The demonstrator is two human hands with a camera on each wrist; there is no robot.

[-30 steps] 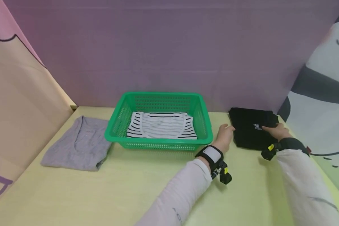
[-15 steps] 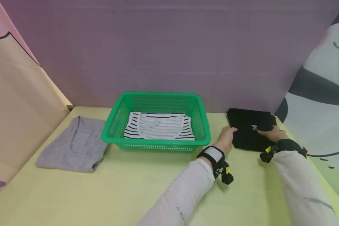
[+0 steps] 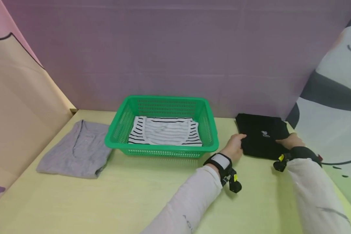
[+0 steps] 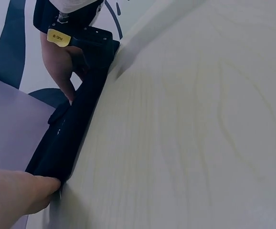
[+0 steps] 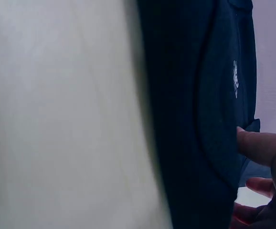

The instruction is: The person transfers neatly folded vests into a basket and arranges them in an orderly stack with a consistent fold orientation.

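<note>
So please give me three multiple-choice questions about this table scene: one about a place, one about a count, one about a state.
1. Where does the striped garment lie?
A. in the green basket
B. on the table
C. under the grey garment

2. How many garments are in view?
A. two
B. three
C. four

3. How is the black garment?
A. hanging
B. crumpled in a heap
C. folded flat

Answers:
1. A, since the basket walls surround it.
2. B, one grey, one striped, one black.
3. C, it lies as a neat rectangle, the left hand at its left edge and the right hand at its right side.
</note>
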